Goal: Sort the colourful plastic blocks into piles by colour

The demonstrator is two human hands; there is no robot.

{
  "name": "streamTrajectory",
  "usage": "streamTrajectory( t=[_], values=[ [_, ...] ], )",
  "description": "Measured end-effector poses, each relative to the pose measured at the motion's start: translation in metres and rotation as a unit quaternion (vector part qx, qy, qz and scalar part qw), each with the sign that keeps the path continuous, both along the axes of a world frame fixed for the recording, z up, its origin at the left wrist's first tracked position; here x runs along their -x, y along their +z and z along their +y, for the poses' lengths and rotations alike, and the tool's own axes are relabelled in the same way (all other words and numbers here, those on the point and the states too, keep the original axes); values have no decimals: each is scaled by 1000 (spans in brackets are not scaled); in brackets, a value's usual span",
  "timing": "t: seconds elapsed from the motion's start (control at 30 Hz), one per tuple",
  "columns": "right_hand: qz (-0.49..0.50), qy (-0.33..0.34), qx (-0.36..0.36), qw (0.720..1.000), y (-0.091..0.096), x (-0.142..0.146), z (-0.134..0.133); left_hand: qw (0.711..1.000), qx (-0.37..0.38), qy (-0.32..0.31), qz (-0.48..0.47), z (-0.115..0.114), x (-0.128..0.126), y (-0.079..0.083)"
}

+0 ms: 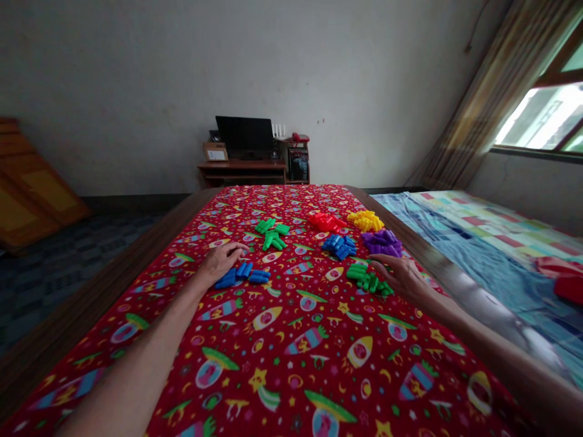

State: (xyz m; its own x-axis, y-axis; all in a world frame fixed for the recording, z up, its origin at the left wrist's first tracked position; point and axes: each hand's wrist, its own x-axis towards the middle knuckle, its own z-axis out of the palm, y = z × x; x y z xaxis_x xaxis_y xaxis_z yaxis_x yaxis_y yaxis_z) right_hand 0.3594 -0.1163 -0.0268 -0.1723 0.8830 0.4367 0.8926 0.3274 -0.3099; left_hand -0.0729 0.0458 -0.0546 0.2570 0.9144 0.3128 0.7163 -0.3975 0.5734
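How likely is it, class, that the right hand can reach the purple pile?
Probably yes: the right hand lies by the nearer green pile, and only bare cloth separates it from the purple pile.

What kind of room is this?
Probably a bedroom in someone's home. On the right is what looks like a bed with a patchwork sheet. At the far end stands a small desk with a dark monitor, and a curtain hangs by the window.

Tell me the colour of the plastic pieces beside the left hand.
Blue; the small blue plastic pieces lie by the left hand, head view.
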Motion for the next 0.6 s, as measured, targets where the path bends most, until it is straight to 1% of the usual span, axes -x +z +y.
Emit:
streamTrajectory(
  t=[0.1,0.17,0.27,0.33,0.4,0.47,0.53,0.6],
  values=[
    [0,26,39,999,-5,-2,-6,1000,5,0,5,0,1,1],
    [7,37,44,998,-2,1,-6,1000,9,-1,6,0,1,1],
    [18,31,11,999,13,11,0,1000,9,-2,-1,0,1,0],
    [11,50,-11,999,27,22,10,1000,9,1,-5,1,1,-1],
    [-9,91,-16,996,39,39,25,1000,10,4,-8,1,0,-2],
    [-38,139,-18,989,47,62,46,1000,7,6,-11,2,0,-3],
    [-68,179,-30,981,49,90,72,1000,5,4,-9,2,0,-3],
    [-104,205,-34,973,46,121,102,1000,8,1,-10,1,0,-3]
  ],
)
